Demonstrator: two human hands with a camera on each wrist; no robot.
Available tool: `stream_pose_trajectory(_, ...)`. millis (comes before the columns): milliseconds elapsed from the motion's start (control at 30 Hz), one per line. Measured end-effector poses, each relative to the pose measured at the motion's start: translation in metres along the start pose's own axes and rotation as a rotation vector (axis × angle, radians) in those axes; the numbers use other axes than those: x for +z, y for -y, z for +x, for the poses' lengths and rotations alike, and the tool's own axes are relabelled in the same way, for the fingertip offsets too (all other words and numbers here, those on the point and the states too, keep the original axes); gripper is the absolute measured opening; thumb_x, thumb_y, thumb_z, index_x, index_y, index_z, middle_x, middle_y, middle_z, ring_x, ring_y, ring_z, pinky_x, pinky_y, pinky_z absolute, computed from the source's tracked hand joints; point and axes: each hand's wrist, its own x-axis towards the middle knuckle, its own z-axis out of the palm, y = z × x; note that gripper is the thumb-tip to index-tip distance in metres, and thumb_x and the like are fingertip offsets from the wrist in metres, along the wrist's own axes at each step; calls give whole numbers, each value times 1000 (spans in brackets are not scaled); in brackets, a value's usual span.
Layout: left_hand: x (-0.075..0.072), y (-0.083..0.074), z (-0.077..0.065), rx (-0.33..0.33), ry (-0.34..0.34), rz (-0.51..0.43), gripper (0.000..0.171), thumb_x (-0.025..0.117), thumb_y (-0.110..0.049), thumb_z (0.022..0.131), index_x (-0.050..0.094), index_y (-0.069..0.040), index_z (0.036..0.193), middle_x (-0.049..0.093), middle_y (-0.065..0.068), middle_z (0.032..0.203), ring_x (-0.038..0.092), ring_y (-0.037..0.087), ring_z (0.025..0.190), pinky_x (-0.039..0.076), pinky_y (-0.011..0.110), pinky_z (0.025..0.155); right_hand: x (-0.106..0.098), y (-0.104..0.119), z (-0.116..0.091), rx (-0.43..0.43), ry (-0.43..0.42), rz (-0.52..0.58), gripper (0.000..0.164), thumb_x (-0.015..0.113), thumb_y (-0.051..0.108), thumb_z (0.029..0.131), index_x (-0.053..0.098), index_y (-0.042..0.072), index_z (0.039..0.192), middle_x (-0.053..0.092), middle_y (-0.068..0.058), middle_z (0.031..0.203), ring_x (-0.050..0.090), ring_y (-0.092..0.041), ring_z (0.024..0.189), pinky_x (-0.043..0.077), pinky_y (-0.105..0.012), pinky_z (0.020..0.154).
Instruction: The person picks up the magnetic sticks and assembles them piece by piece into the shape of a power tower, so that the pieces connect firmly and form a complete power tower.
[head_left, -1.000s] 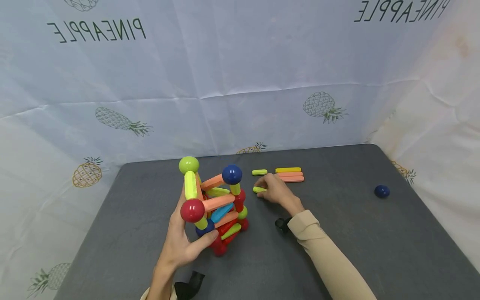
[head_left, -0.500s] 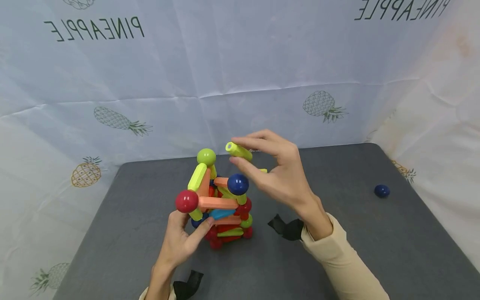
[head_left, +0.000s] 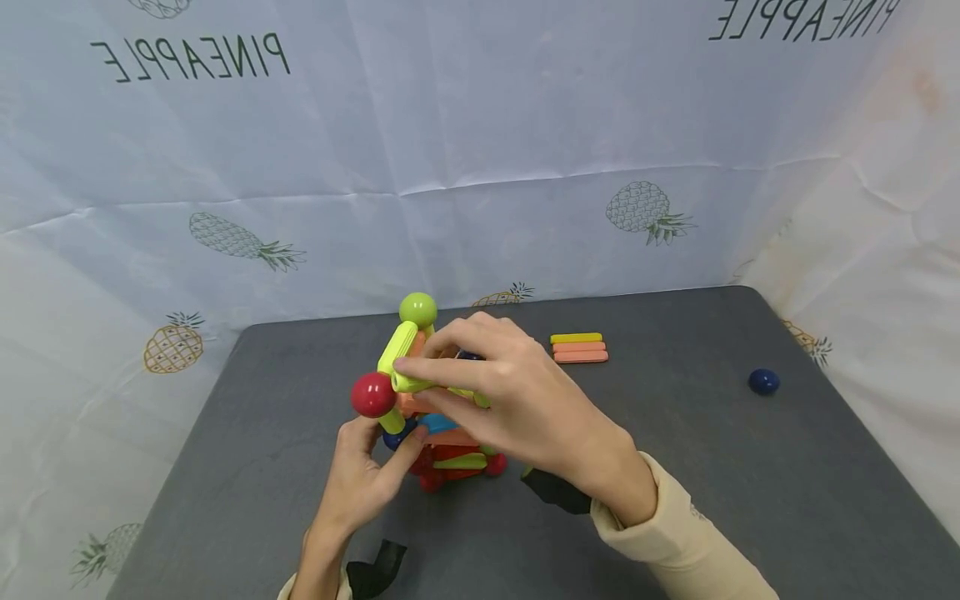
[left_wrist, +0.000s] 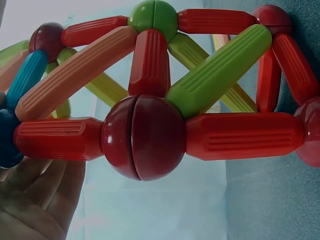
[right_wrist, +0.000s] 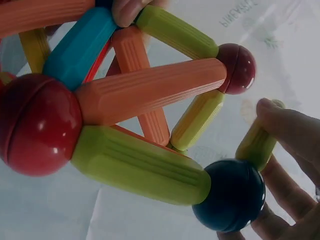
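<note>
My left hand [head_left: 363, 487] grips the side of a tower of magnetic sticks and balls [head_left: 461, 462], its thumb by a blue stick [head_left: 438, 423]. At the top, a red ball [head_left: 372, 394] and a green ball [head_left: 417, 309] are joined by a yellow-green stick [head_left: 397, 346]. Over the tower's top, my right hand [head_left: 540, 400] pinches a short yellow-green stick [right_wrist: 257, 142] between thumb and fingers. In the right wrist view this stick's lower end is at a dark blue ball [right_wrist: 230, 195]. The left wrist view shows the tower's lower red ball [left_wrist: 145, 137] and the left fingers [left_wrist: 47, 192].
On the dark grey table [head_left: 697, 483] lie a yellow stick [head_left: 576, 338] and two salmon sticks [head_left: 581, 352], side by side behind the right hand. A loose dark blue ball [head_left: 764, 382] sits far right. A pineapple-print cloth [head_left: 450, 125] hangs behind the table.
My right hand has picked the short yellow-green stick off the table, lifted it, and brought it left over the tower's top. The left hand has turned the tower more upright.
</note>
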Motion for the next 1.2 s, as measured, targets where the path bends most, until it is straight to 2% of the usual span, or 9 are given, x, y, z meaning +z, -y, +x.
stream_pose_trajectory(167, 0, -1, 0, -21, 2, 0, 30, 72, 5, 86, 67, -5, 114, 75, 3, 98, 67, 3, 89, 56, 28, 81, 4, 2, 1, 0, 52, -186, 24, 83, 24, 86, 81, 24, 110, 70, 8, 96, 50, -10, 79, 40, -23, 71)
stream_pose_trajectory(367, 1, -1, 0, -38, 3, 3, 30, 72, 4, 86, 67, -5, 114, 75, 4, 100, 66, 3, 90, 56, 28, 81, 7, 2, 0, 0, 61, -238, 23, 83, 22, 87, 80, 25, 110, 70, 7, 96, 50, -11, 79, 39, -24, 68)
stream_pose_trajectory(500, 0, -1, 0, -42, -6, -1, 30, 72, 4, 87, 67, -6, 115, 75, 4, 104, 67, 3, 93, 57, 28, 84, 8, 1, 0, 8, 52, -202, 27, 84, 24, 86, 79, 24, 113, 70, 7, 97, 52, -10, 81, 41, -25, 72)
stream_pose_trajectory(633, -2, 1, -1, -30, -20, -14, 31, 71, 5, 88, 67, -7, 116, 72, 2, 100, 66, 3, 92, 56, 25, 83, 6, -2, -3, 45, -21, -83, 38, 84, 27, 86, 75, 18, 122, 70, 4, 99, 55, -10, 85, 45, -28, 79)
stream_pose_trajectory(733, -6, 2, 0, -37, -24, -64, 47, 68, 6, 90, 62, -11, 134, 71, 0, 116, 67, 5, 102, 54, 22, 89, 2, -7, -6, 96, -118, 14, 42, 83, 22, 86, 74, 12, 125, 69, -1, 103, 57, -13, 90, 47, -28, 80)
stream_pose_trajectory(867, -10, 2, 2, -47, -135, -103, 68, 68, 10, 89, 50, -13, 150, 64, -7, 136, 63, 5, 122, 49, 14, 101, 1, -24, -12, 191, -246, 66, 36, 80, 13, 87, 75, 8, 122, 71, -6, 104, 61, -18, 96, 51, -31, 81)
stream_pose_trajectory(967, -7, 1, 1, 0, -279, -117, 69, 67, 18, 83, 50, -1, 147, 60, -8, 135, 60, 6, 123, 46, 12, 101, 7, -45, -19, 288, -285, 49, 31, 76, 11, 90, 75, 7, 120, 71, -8, 103, 64, -22, 98, 53, -37, 83)
stream_pose_trajectory(1100, 0, -5, -2, 8, -396, -188, 83, 62, 20, 78, 34, 4, 155, 49, -3, 146, 48, 13, 133, 38, 21, 109, 23, -78, -33, 477, -171, -27, 33, 72, 17, 95, 72, 9, 127, 71, -12, 112, 64, -29, 107, 53, -46, 90)
stream_pose_trajectory(1200, 9, -12, -4, -33, -402, -175, 101, 68, 9, 76, 17, -4, 163, 34, 3, 160, 29, 20, 148, 25, 43, 121, 40, -104, -47, 600, 3, -105, 40, 70, 20, 97, 66, 10, 136, 68, -16, 127, 61, -36, 118, 52, -54, 96)
